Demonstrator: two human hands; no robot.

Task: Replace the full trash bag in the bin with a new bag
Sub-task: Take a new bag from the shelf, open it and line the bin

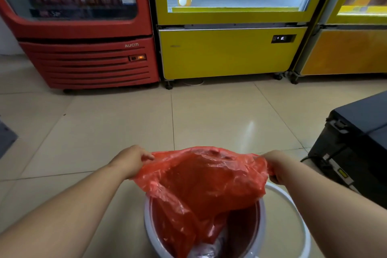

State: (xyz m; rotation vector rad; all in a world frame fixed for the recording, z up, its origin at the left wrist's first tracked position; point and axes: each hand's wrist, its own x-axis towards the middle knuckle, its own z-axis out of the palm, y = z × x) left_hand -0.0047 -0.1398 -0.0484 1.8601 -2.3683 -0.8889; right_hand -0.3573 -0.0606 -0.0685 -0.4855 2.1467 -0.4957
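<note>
The red bag [201, 184] hangs partly into the white bin [262, 222] at near centre, its mouth stretched left to right above the rim between left hand [132, 161] and right hand [274, 165], fingers of each pinching one edge.

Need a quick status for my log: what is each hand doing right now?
Left hand: closed, gripping the red bag at its left edge.
Right hand: closed, gripping the same bag at its right edge.
</note>
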